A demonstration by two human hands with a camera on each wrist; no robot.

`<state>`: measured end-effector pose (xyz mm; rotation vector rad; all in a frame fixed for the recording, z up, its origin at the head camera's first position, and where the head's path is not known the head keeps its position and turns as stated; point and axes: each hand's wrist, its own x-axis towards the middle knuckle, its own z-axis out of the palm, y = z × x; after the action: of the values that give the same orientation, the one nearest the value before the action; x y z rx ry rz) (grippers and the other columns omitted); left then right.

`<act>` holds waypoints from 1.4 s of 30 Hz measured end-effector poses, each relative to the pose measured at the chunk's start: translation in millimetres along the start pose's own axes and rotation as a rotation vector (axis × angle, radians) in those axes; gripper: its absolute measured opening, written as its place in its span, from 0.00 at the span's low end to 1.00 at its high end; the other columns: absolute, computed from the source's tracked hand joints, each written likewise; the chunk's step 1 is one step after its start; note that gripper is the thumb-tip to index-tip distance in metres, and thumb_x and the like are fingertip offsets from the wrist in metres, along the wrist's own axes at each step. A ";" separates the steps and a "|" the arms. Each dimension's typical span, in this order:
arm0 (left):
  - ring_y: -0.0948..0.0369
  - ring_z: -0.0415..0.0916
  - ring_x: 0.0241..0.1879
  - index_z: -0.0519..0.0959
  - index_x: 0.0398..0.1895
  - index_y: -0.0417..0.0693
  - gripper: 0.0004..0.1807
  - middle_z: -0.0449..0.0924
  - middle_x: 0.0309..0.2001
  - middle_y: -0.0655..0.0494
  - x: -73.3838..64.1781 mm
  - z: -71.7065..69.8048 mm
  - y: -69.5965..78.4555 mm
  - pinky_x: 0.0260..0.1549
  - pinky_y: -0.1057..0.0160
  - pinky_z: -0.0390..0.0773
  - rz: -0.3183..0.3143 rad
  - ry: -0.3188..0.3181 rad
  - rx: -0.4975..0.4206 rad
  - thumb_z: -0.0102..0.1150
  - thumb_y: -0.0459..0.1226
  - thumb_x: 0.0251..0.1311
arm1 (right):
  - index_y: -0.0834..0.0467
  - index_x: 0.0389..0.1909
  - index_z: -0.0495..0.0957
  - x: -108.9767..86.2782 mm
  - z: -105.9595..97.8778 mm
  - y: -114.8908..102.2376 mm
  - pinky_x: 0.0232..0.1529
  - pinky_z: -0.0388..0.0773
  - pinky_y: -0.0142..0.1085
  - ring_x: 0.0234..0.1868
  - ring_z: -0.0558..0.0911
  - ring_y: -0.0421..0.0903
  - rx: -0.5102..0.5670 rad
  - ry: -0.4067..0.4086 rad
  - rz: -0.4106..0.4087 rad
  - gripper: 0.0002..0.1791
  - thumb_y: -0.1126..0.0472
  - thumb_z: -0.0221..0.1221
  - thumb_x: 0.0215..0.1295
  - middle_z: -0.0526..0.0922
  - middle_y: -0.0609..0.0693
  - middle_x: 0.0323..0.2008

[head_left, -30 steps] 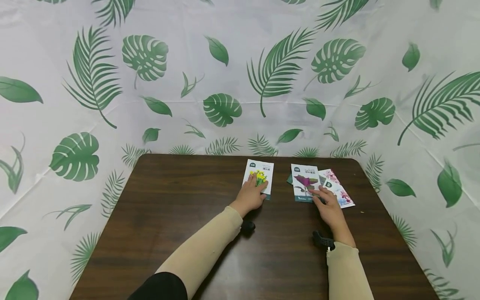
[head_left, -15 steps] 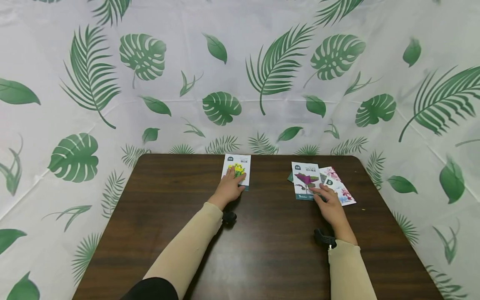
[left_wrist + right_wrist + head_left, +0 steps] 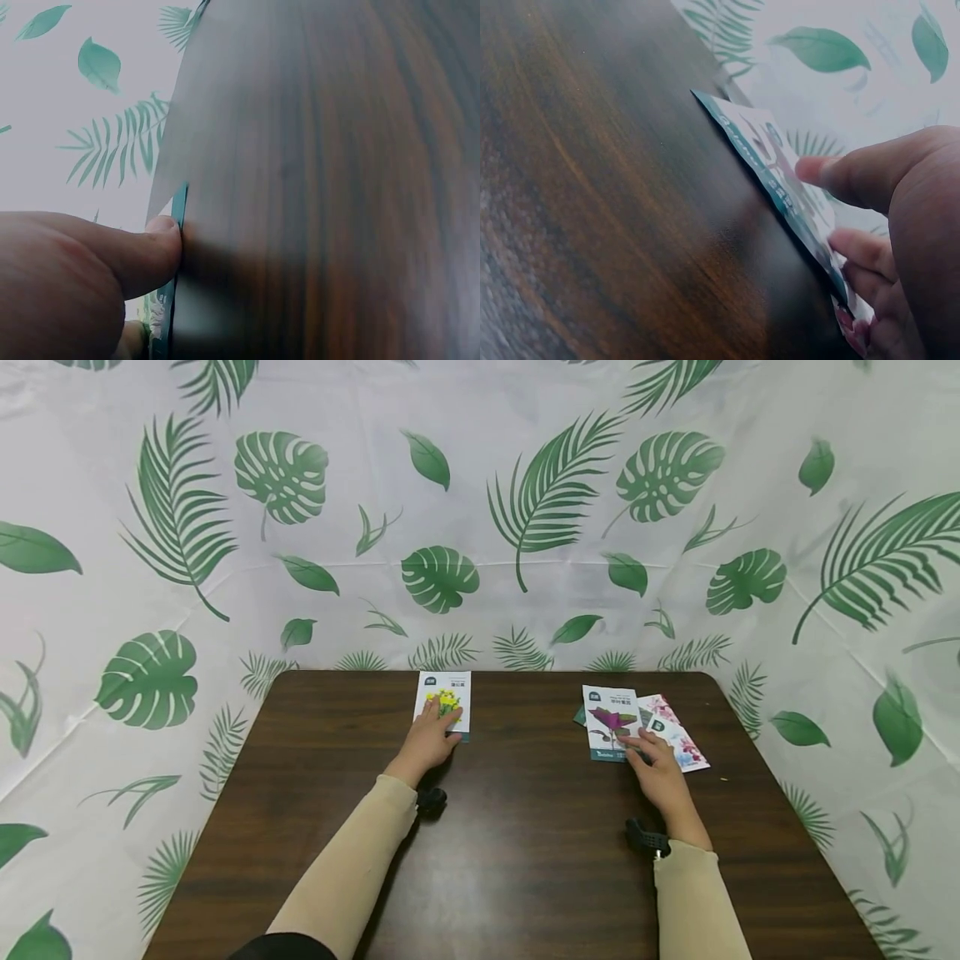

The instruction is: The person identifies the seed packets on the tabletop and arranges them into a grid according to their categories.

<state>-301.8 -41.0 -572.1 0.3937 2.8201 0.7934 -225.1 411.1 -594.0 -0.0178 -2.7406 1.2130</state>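
A white seed packet with yellow flowers (image 3: 459, 683) lies flat near the far edge of the table, left of the middle. My left hand (image 3: 424, 745) rests on its lower part with fingers extended; in the left wrist view the thumb (image 3: 161, 255) is at the packet's teal edge. To the right, a seed packet with a purple-leaved plant (image 3: 609, 703) lies over other packets. The fingertips of my right hand (image 3: 662, 777) touch its lower right corner, fingers loosely bent. Beside that hand, a pink-flowered packet (image 3: 688, 752) is partly covered.
Another packet with pink blossoms (image 3: 663, 707) and a green one (image 3: 580, 717) stick out from under the purple-leaved packet. The dark wooden table (image 3: 495, 860) ends at a leaf-print cloth (image 3: 360, 485) behind. A black wrist strap (image 3: 647, 839) sits on my right wrist.
My left hand has slid the yellow-flowered packet leftward along the far edge, away from the other packets. My right hand has stayed in place on the purple-leaved packet.
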 end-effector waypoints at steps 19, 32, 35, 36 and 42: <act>0.36 0.42 0.88 0.71 0.80 0.40 0.32 0.46 0.87 0.30 -29.3 -17.0 -50.8 0.87 0.36 0.50 0.001 0.079 -0.031 0.64 0.43 0.79 | 0.64 0.66 0.83 2.4 4.7 -2.1 0.87 0.31 0.69 0.85 0.57 0.74 -0.025 0.116 0.119 0.19 0.59 0.59 0.83 0.63 0.72 0.81; 0.39 0.47 0.88 0.74 0.80 0.44 0.31 0.50 0.88 0.36 -38.3 -10.5 -61.2 0.84 0.32 0.55 0.067 0.145 -0.112 0.65 0.40 0.77 | 0.66 0.65 0.83 -9.3 4.3 0.1 0.86 0.30 0.71 0.86 0.51 0.75 0.024 0.137 0.048 0.18 0.61 0.61 0.82 0.64 0.73 0.81; 0.38 0.49 0.87 0.75 0.77 0.42 0.30 0.53 0.87 0.35 -38.6 -12.7 -60.5 0.84 0.32 0.56 0.077 0.181 -0.124 0.68 0.39 0.75 | 0.66 0.63 0.84 -6.6 4.9 -1.7 0.86 0.29 0.70 0.86 0.51 0.76 0.046 0.152 0.004 0.17 0.63 0.62 0.81 0.66 0.73 0.80; 0.38 0.50 0.87 0.76 0.76 0.42 0.30 0.54 0.87 0.35 -38.5 -13.1 -60.5 0.84 0.33 0.56 0.077 0.190 -0.131 0.68 0.39 0.75 | 0.66 0.63 0.84 -5.8 5.2 -2.5 0.87 0.29 0.70 0.86 0.51 0.76 0.051 0.156 -0.010 0.17 0.63 0.62 0.80 0.67 0.73 0.79; 0.40 0.47 0.88 0.79 0.71 0.44 0.25 0.52 0.88 0.37 -40.3 -12.6 -62.9 0.85 0.34 0.55 0.050 0.177 -0.145 0.69 0.41 0.76 | 0.69 0.60 0.85 -2.7 8.5 -3.9 0.84 0.28 0.74 0.84 0.54 0.79 0.056 0.149 -0.075 0.15 0.67 0.63 0.78 0.71 0.76 0.75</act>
<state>-279.5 -110.9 -590.7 0.3905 2.8983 1.0859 -223.4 402.1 -597.0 0.0012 -2.5559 1.2155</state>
